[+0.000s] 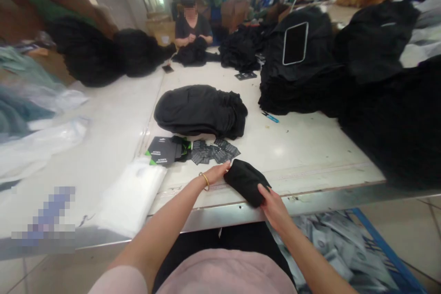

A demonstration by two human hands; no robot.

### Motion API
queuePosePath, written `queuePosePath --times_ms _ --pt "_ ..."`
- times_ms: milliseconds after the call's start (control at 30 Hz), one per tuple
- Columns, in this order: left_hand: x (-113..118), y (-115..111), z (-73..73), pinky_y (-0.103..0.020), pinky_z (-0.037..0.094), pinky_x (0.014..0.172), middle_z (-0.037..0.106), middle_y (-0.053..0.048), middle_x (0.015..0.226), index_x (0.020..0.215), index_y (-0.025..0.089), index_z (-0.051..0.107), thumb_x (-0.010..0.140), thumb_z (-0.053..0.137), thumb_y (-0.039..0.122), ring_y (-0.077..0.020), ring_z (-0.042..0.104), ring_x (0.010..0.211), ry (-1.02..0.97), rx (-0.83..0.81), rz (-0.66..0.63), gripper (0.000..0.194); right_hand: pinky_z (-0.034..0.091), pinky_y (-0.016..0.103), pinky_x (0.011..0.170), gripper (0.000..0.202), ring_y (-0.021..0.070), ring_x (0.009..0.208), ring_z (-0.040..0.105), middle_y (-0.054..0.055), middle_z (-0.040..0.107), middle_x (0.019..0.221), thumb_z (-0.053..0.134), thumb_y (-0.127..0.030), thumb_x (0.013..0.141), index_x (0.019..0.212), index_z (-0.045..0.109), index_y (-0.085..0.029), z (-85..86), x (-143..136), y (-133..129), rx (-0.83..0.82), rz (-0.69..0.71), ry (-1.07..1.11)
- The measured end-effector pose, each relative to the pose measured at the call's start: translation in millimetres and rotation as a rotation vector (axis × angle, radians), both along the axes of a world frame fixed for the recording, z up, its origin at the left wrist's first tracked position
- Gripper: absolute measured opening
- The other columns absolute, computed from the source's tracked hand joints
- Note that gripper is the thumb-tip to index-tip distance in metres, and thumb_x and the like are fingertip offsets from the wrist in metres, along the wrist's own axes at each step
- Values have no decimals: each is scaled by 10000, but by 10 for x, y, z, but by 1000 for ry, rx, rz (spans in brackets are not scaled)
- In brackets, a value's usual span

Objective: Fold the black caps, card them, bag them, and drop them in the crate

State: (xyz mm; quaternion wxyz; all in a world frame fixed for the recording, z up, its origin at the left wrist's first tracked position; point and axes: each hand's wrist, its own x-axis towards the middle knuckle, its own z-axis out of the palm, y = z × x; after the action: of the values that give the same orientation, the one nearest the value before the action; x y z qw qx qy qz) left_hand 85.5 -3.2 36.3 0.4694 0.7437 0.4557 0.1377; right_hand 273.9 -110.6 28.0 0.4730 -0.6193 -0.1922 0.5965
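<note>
A small folded black garment [246, 180] lies at the front edge of the table, held from both sides. My left hand [217, 173], with a gold bangle at the wrist, grips its left end. At the lower right corner, my right hand [274, 203] pinches the cloth, with the thumb on top. Just beyond my left hand are small dark printed labels [213, 151] in a loose spread. Left of them lie black cards with green edges [164, 150]. Behind these rests a larger stack of folded black garments [201, 110].
Blue thread snips [270, 117] lie right of the stack. Tall black garment piles [303, 85] stand at right, with a phone-like device [295, 43] on top. Clear plastic bags [132, 195] lie at left. A co-worker [193, 27] sits across the table. Packed bags fill a blue-framed bin [344, 243] below.
</note>
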Motion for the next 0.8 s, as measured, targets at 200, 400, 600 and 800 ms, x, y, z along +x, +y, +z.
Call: queuePosePath --times_ms 200,400,600,800 --pt "211 -259 -91 -407 372 930 640 -106 981 1058 170 566 724 600 481 -270 556 1008 103 141 518 457 528 308 634 114 180 718 666 39 715 752 541 -257 802 833 625 -186 138 33 161 -197 -123 316" --pt "339 -869 -73 -357 478 827 587 -144 1102 1177 136 425 693 661 384 -221 597 946 -593 -425 860 593 517 327 732 212 161 775 664 15 721 787 445 -296 866 831 638 -216 111 -319 -180 -215 -174 640" --pt "161 -970 87 -394 518 742 652 -70 898 1057 152 494 541 736 208 -215 628 767 -907 -584 951 573 520 320 634 225 184 694 656 59 709 815 560 -377 801 873 634 -177 54 -243 -240 -225 90 494" --pt "-24 -1052 282 -396 510 729 658 -98 919 1071 140 515 549 729 200 -231 632 770 -995 -716 743 567 506 374 758 502 231 867 651 117 693 954 436 -572 802 983 628 -145 97 -287 -23 -150 218 585"
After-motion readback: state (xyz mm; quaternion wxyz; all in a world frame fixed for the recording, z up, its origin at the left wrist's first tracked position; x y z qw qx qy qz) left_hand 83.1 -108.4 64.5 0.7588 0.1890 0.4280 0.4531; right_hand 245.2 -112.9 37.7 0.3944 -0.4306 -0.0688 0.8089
